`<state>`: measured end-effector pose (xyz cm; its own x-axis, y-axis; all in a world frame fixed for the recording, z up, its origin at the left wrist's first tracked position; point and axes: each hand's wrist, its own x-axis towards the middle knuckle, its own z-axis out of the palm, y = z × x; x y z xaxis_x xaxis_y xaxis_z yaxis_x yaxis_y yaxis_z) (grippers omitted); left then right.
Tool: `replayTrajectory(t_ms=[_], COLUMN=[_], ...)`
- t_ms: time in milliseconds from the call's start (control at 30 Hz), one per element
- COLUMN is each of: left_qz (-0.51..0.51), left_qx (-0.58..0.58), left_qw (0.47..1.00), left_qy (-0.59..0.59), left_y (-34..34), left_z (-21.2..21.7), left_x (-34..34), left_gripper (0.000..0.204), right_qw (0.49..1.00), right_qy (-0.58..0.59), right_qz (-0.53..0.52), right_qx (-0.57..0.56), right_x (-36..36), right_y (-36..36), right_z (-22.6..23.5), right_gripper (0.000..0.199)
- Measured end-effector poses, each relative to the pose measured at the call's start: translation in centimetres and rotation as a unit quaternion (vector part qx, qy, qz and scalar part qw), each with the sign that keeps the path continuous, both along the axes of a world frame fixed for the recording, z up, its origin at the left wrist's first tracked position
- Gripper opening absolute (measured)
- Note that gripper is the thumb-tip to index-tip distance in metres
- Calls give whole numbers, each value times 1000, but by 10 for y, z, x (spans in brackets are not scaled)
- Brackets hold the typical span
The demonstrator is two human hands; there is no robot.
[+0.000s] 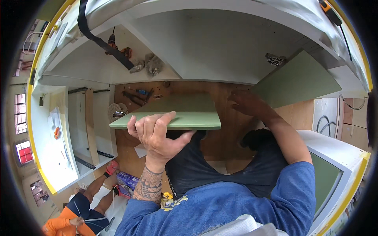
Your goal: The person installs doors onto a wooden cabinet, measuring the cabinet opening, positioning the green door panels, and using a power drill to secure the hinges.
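My left hand (155, 135) is closed on the near edge of a pale green cabinet board (179, 120), fingers over its top and thumb below. The board is held roughly level above my lap. To the right, my right hand (247, 102) is in shadow with its fingers apart and nothing visible in them. It is beside the lower left corner of a second green board (301, 80), which leans against the white cabinet; I cannot tell whether they touch.
An orange-and-black cordless drill (125, 52) and clear bags of hardware (152, 65) lie on the white cabinet surface. Metal hinges (275, 59) sit by the leaning board. Pliers (135, 98) rest on the brown floor. A person in orange (59, 226) is at lower left.
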<state>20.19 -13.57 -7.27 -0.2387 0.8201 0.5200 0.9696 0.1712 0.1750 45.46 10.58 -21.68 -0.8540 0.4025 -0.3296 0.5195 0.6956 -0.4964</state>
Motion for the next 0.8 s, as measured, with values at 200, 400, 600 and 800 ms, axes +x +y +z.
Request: replayTrajectory(t_ms=[200,400,600,800], left_qz=[-13,-15,-17,48], left_qx=[26,30,67,33], left_qw=[999,999,994,989], left_qy=[16,28,80,134], left_y=[29,95,138,185], left_z=[0,14,-18,-26], left_x=[-16,-45,-73,-81], left_gripper=[55,55,68,77], right_qw=[996,677,627,592], right_qy=[27,607,615,659], right_qz=[-16,16,50,-17], right_qx=[78,-415,-476,-464], right_x=[-2,0,14,55], right_y=[-19,-125,-205,-266], right_z=[115,269,375,396], right_gripper=[40,43,43,62])
